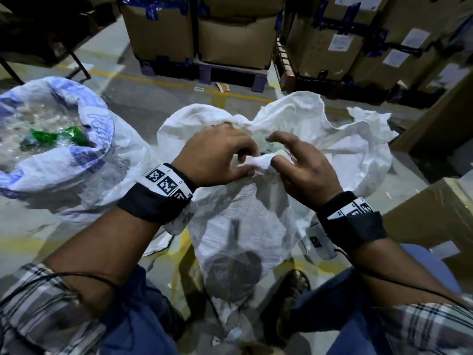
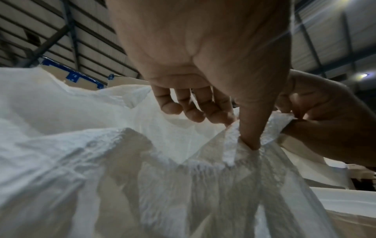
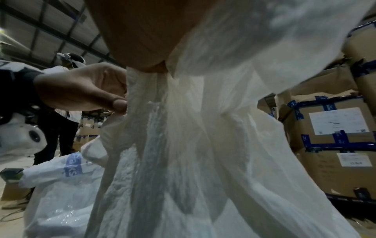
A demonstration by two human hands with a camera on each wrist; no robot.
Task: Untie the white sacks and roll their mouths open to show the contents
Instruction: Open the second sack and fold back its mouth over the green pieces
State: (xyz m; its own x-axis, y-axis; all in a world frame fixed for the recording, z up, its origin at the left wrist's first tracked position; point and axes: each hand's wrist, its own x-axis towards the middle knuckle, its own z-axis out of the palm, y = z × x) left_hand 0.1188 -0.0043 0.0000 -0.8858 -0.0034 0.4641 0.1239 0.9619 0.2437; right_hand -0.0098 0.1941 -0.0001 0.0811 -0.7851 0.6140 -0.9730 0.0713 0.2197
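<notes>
A white woven sack (image 1: 243,226) stands between my legs, its neck gathered into a knot (image 1: 256,161) with loose mouth fabric (image 1: 320,124) spread behind. My left hand (image 1: 217,155) pinches the twisted fabric at the knot from the left, thumb pressed into the folds (image 2: 250,141). My right hand (image 1: 294,162) pinches the same twist from the right with thumb and forefinger, its other fingers raised. In the right wrist view the bunched neck (image 3: 183,120) hangs close under my palm. A second sack (image 1: 58,139) at the left stands rolled open, showing clear plastic and green pieces.
Taped cardboard boxes (image 1: 230,34) on pallets line the back and right (image 3: 329,128). More brown cartons (image 1: 435,221) sit close at my right. Concrete floor with yellow lines lies between. Another person (image 3: 61,90) stands beyond the open sack.
</notes>
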